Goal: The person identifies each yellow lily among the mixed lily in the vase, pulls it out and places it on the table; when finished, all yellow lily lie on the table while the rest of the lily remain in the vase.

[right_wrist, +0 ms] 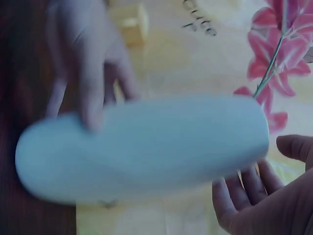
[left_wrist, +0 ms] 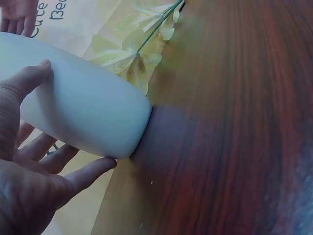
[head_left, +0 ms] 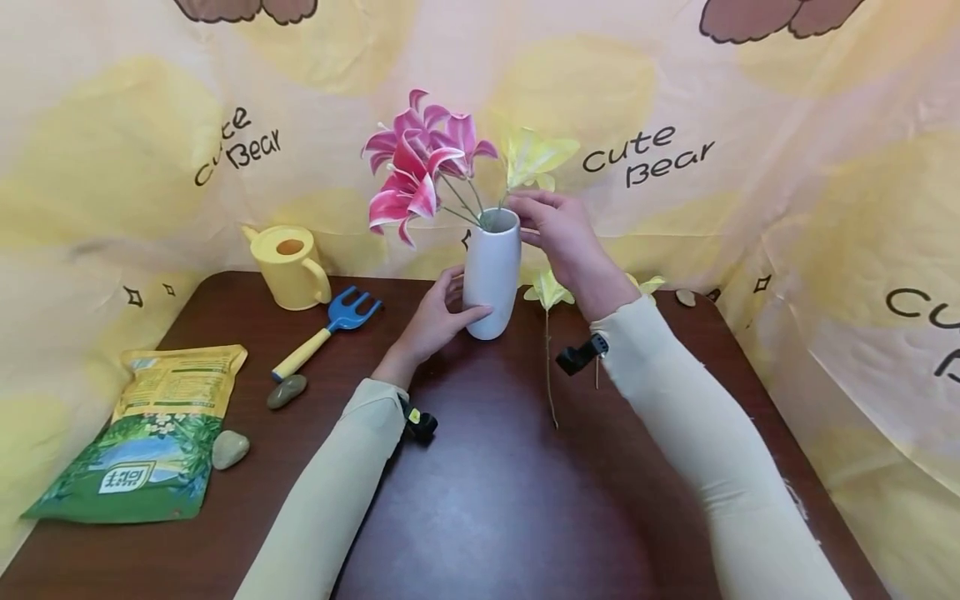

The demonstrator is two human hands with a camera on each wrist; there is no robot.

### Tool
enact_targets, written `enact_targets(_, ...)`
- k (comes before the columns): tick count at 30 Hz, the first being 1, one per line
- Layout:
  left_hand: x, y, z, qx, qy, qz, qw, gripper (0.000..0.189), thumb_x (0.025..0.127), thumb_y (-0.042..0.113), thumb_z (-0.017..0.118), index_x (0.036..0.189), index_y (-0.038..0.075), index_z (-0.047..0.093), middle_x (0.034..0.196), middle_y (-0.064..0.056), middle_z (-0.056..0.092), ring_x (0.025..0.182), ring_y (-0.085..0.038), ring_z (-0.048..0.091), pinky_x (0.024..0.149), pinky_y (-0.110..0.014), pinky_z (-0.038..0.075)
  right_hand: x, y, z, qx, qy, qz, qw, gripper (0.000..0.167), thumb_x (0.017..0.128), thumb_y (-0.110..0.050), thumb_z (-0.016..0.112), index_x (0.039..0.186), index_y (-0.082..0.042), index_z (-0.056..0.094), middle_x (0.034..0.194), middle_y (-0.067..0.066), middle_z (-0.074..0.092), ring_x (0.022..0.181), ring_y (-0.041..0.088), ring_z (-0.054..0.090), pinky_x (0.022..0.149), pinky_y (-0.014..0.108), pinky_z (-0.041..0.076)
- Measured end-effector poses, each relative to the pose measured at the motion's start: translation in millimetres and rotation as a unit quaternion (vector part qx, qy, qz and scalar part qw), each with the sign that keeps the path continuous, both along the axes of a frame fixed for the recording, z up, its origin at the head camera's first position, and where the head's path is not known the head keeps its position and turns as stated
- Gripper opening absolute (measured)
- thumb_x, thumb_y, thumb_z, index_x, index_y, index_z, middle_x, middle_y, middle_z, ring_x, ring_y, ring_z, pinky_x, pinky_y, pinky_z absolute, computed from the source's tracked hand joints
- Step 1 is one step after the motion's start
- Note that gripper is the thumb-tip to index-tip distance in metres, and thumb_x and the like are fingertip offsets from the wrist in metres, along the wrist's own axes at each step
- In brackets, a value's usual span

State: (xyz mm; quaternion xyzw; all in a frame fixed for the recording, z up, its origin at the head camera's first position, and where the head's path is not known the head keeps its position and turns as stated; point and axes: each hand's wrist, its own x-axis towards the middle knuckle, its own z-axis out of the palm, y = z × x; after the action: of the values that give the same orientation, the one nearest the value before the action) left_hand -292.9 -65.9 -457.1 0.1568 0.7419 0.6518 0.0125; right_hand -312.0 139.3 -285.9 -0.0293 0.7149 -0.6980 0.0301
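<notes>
A white vase [head_left: 491, 287] stands upright near the table's back edge. My left hand [head_left: 435, 317] holds its lower part, thumb on the front and fingers around the far side. Several pink lilies [head_left: 405, 204] lean left out of the mouth, and a yellow lily [head_left: 538, 157] leans right. Beside the rim is my right hand [head_left: 566, 237], close to the yellow lily's stem. In the right wrist view, the right hand's thumb and fingers [right_wrist: 239, 191] are spread apart with a gap between them. Another yellow lily [head_left: 549, 292] lies on the table right of the vase.
A yellow watering can [head_left: 288, 271] and a blue hand fork [head_left: 348, 310] are at the back left. Two stones [head_left: 230, 450] lie near a green-and-yellow bag [head_left: 161, 442]. One more yellow lily [head_left: 648, 284] shows partly behind the right wrist. Printed cloth [head_left: 637, 92] surrounds the table.
</notes>
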Motion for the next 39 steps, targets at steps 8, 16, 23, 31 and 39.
enact_targets(8, -1.2, -0.2, -2.4, -0.002, -0.005, 0.001, 1.0, 0.079, 0.1, 0.029, 0.088, 0.166, 0.022, 0.045, 0.168, -0.009, 0.056, 0.157, -0.035, 0.054, 0.131, -0.062, 0.045, -5.5, -18, -4.3, -0.032, -0.037, -0.037, 0.9981, 0.04, 0.105, -0.018, 0.077, 0.14, 0.001, 0.074, 0.149, 0.005, 0.066, 0.124, 0.019, 0.064, 0.118, 0.043, 0.053)
enact_targets(16, -0.6, -1.5, -1.7, 0.001, -0.007, -0.003, 1.0, 0.081, 0.1, 0.028, 0.088, 0.167, 0.02, 0.044, 0.168, -0.01, 0.056, 0.157, -0.035, 0.054, 0.131, -0.06, 0.045, -5.7, -23, -4.6, -0.019, -0.032, -0.042, 0.9984, 0.036, 0.102, -0.016, 0.081, 0.135, -0.001, 0.075, 0.14, 0.002, 0.067, 0.13, 0.019, 0.063, 0.111, 0.041, 0.054)
enact_targets(23, 0.1, -1.1, -1.3, 0.002, -0.004, -0.005, 1.0, 0.079, 0.1, 0.027, 0.088, 0.166, 0.019, 0.044, 0.167, -0.011, 0.057, 0.156, -0.035, 0.054, 0.131, -0.061, 0.044, -7.1, -26, -3.1, -0.036, -0.025, -0.067, 0.9968, 0.039, 0.1, -0.014, 0.082, 0.136, 0.001, 0.073, 0.138, 0.001, 0.069, 0.117, 0.015, 0.064, 0.092, 0.03, 0.053)
enact_targets(31, 0.6, 1.2, -1.0, 0.005, 0.002, 0.0, 1.0, 0.081, 0.099, 0.024, 0.089, 0.167, 0.016, 0.045, 0.167, -0.015, 0.058, 0.155, -0.038, 0.056, 0.129, -0.06, 0.046, -9.2, -19, 13.9, -0.094, 0.02, -0.096, 0.9907, 0.037, 0.103, -0.004, 0.077, 0.138, 0.003, 0.069, 0.107, 0.002, 0.078, 0.092, 0.014, 0.077, 0.087, 0.028, 0.063)
enact_targets(39, 0.0, 0.0, -2.1, 0.0, 0.0, 0.002, 1.0, 0.081, 0.099, 0.026, 0.089, 0.167, 0.017, 0.045, 0.167, -0.014, 0.057, 0.156, -0.038, 0.054, 0.129, -0.061, 0.046, 0.2, 20, 64.2, -0.198, 0.039, -0.083, 0.9758, 0.037, 0.097, 0.007, 0.082, 0.132, -0.003, 0.073, 0.095, 0.01, 0.08, 0.072, 0.022, 0.077, 0.072, 0.031, 0.069)
